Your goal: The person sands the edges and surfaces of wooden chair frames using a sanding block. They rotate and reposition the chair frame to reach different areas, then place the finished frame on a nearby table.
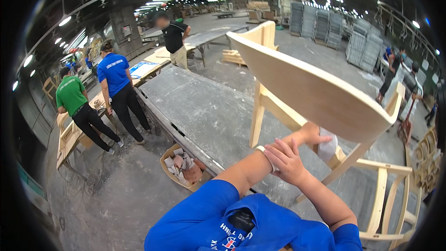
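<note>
On my feed, the pale wooden chair [311,90] has its curved back just beyond the left hand [312,135], which touches a white pad [328,146]; I can't tell whether it grips. The right hand [289,161] lies, fingers extended, over the left wrist. White lettering marks the blue shirt [195,218].

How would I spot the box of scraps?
Find the long grey table. Beside its left edge, on the floor, near the wearer's left sleeve, sits an open cardboard box. Its jumble of whitish and reddish-brown scraps sets it apart from the surrounding grey.
</note>
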Demonstrator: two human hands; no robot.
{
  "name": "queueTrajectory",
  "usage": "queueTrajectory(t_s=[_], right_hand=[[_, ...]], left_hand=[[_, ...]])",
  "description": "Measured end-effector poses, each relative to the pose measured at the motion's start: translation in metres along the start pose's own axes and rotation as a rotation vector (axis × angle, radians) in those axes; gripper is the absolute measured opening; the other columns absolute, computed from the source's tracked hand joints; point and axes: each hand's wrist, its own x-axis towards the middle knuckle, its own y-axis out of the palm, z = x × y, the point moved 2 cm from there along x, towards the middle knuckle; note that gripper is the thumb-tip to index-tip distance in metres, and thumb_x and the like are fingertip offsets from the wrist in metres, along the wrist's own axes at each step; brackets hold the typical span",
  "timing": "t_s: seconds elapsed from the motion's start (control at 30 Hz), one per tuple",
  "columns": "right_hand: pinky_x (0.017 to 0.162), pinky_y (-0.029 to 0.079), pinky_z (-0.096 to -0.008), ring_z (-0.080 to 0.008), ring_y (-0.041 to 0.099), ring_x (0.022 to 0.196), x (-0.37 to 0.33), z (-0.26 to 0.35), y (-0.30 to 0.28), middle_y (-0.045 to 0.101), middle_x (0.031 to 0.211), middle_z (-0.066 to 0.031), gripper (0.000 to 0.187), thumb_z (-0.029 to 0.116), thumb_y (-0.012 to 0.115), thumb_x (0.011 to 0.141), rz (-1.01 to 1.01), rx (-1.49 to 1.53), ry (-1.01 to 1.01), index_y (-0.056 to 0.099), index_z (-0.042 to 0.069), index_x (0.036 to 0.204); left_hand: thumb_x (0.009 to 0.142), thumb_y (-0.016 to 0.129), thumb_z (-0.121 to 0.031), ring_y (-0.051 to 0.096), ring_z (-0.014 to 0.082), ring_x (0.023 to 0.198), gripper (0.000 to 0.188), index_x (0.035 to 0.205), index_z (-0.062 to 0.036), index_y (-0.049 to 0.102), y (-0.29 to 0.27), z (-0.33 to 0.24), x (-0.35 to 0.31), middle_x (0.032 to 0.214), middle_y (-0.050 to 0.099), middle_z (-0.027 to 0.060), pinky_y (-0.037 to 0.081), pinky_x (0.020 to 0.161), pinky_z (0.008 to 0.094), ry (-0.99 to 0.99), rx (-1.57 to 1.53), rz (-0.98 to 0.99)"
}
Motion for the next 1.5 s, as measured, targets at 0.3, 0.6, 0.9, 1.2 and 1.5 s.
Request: queueTrajectory(t_s=[0.3,0.6,0.9,1.2,1.5], right_hand=[[0.111,0.023,-0.0597,-0.027,0.044,0.129,0.057,-0.017,-0.029,0.053,0.132,-0.0049,0.092,0.027,0.087,0.054,0.642,0.387,0.04,0.047,0.013,0.135],[0.104,0.036,-0.0486,-0.0292,0.05,0.123,0.015,-0.009,-0.027,0.058,0.126,-0.0087,0.075,0.019,0.081,0.056,0.17,0.442,-0.014,0.057,0.006,0.125],[0.095,0.044,-0.0429,-0.0248,0.059,0.106,-0.026,0.013,0.001,0.064,0.108,-0.0059,0.036,0.014,0.078,0.062,-0.202,0.179,0.08,0.067,0.007,0.096],[0.09,0.046,-0.0368,-0.0173,0.053,0.107,-0.052,0.037,0.055,0.057,0.112,-0.0052,0.053,0.017,0.081,0.075,-0.087,1.757,1.002,0.053,0.005,0.118],[0.104,0.037,-0.0346,-0.0193,0.048,0.121,-0.032,0.057,0.055,0.052,0.129,-0.0071,0.062,0.024,0.074,0.084,-0.183,2.149,1.272,0.041,0.004,0.134]], left_hand=[[0.072,0.072,-0.049,0.054,0.0384,0.113,0.066,0.121,-0.0072,0.057,-0.006,-0.007,-0.004,0.121,0.058,0.0204,0.042,0.096,0.0443,0.001,-0.035,0.005],[0.07,0.072,-0.051,0.052,0.0387,0.116,0.07,0.125,-0.0099,0.056,-0.002,0.005,-0.004,0.126,0.056,0.0206,0.041,0.099,0.0431,0.027,0.002,-0.068],[0.068,0.07,-0.058,0.062,0.0372,0.102,0.07,0.121,-0.0129,0.058,-0.01,0.004,-0.005,0.112,0.065,0.0179,0.05,0.087,0.0436,-0.021,0.022,-0.033],[0.071,0.073,-0.05,0.063,0.0335,0.1,0.06,0.114,-0.0087,0.063,-0.009,0.006,-0.001,0.107,0.067,0.0156,0.049,0.088,0.04,-0.069,-0.022,-0.009],[0.076,0.075,-0.037,0.063,0.0281,0.1,0.049,0.109,-0.0015,0.063,-0.014,-0.002,0.001,0.106,0.067,0.0144,0.048,0.089,0.0365,-0.073,-0.085,0.043]])
